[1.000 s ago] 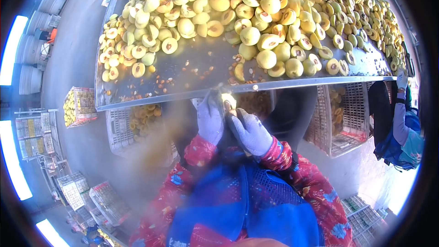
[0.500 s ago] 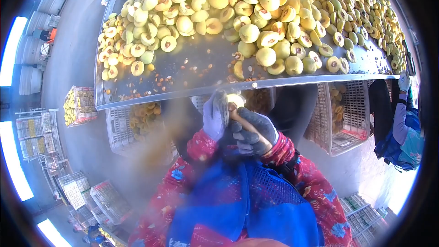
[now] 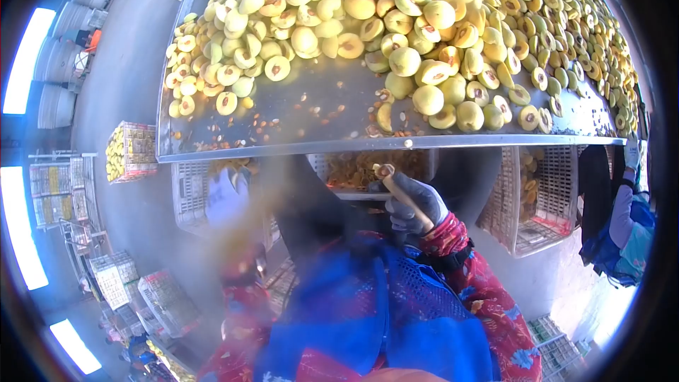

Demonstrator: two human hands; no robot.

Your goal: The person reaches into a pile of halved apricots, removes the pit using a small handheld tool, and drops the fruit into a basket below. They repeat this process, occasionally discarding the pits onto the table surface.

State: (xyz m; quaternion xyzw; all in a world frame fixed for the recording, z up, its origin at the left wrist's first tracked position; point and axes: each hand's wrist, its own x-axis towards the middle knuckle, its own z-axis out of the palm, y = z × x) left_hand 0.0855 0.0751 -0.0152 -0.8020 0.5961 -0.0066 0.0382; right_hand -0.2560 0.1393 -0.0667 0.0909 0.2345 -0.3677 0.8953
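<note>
My right hand (image 3: 419, 206), in a grey and white glove, is closed around a wooden-handled tool (image 3: 409, 194). The tool slants up to the left, with a small pale and brown piece (image 3: 384, 170) at its tip. My left hand (image 3: 227, 197), gloved in pale lilac, is over the left crate (image 3: 189, 197), near the yellow fruit pieces in it; blur and a smear on the lens hide its fingers. Ahead, halved yellow-green peaches (image 3: 277, 68) and whole-looking ones lie heaped on the metal table (image 3: 311, 92).
Loose pits and kernels (image 3: 265, 126) lie near the table's raised front edge (image 3: 382, 146). Beneath it stand a middle crate (image 3: 368, 184) of fruit scraps and a right crate (image 3: 541, 201). A co-worker (image 3: 631, 223) is at far right. Stacked crates (image 3: 117, 279) stand to the left.
My left hand has moved away from the tool, left and down to the left crate. The pale fruit piece between my hands is gone from there. My right hand, still holding the tool, shifted slightly right.
</note>
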